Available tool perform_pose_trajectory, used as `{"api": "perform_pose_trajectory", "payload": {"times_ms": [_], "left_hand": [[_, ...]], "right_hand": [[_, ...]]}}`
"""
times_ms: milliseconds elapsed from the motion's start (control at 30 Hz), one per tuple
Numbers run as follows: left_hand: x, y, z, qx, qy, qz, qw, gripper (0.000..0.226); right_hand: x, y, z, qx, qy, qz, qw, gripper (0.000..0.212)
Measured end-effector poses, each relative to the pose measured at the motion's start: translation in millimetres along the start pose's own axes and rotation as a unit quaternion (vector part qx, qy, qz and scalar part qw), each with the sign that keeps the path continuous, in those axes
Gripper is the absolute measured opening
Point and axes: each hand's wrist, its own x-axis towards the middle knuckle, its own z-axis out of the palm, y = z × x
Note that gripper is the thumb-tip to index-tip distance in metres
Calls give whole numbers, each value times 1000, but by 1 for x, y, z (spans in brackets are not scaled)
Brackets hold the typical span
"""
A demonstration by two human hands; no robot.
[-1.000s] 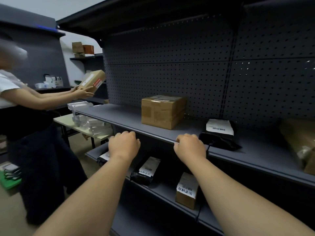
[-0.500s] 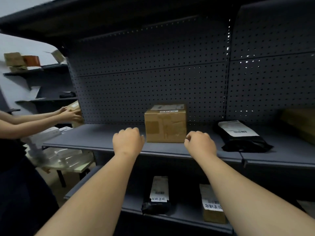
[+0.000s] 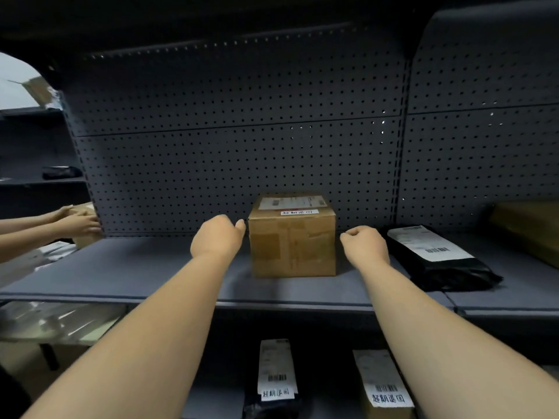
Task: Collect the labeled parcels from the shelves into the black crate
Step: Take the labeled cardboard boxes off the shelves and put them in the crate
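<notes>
The cardboard box [image 3: 292,237] is sitting upright on the grey middle shelf [image 3: 127,267], close to the pegboard back panel [image 3: 230,164], with its printed shipping label and a small white sticker on the top face. It is lying directly between the two hands: the left hand [image 3: 216,238] is hovering just beside the box's left face, its thumb tip nearly at the upper left corner, though I cannot tell whether it is touching; the right hand [image 3: 364,245] is hanging just off the right face with a sliver of shelf showing between them. Both hands are loosely curled and holding nothing. The left one looks marginally nearer, so it will probably make contact first. The box is presenting its broad front toward the camera, its width running left to right, so a two-sided squeeze inward across that width seems the natural grip. A black poly mailer [image 3: 438,261] is resting to the right, near the right wrist, and could get brushed. The black crate is not in view.
</notes>
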Motion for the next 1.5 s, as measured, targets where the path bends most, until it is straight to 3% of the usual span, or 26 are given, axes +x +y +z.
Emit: {"api": "perform_pose_trajectory", "payload": {"times_ms": [167, 367, 500, 600, 867, 1067, 1267, 1500], "left_hand": [[40, 14, 8, -93, -66, -69, 991, 44], [69, 31, 25, -290, -127, -110, 942, 59], [80, 31, 31, -395, -187, -160, 885, 34], [79, 31, 31, -412, -211, -177, 868, 28], [64, 20, 24, -423, -205, -156, 869, 27], [49, 6, 15, -453, -187, -115, 864, 25], [21, -6, 8, -487, -152, -49, 859, 30], [-18, -15, -6, -498, -110, 8, 860, 22]], "right_hand": [[35, -15, 6, 150, 26, 73, 986, 26], [64, -33, 8, 269, -76, 178, 943, 57], [71, -36, 9, 284, -149, 208, 924, 59], [70, -36, 12, 298, -183, 216, 912, 49], [54, -36, 13, 287, -168, 205, 920, 26], [33, -35, 10, 329, -142, 172, 918, 23], [9, -27, 6, 346, -108, 93, 927, 13], [-26, -15, -1, 373, -102, 9, 922, 21]]}}
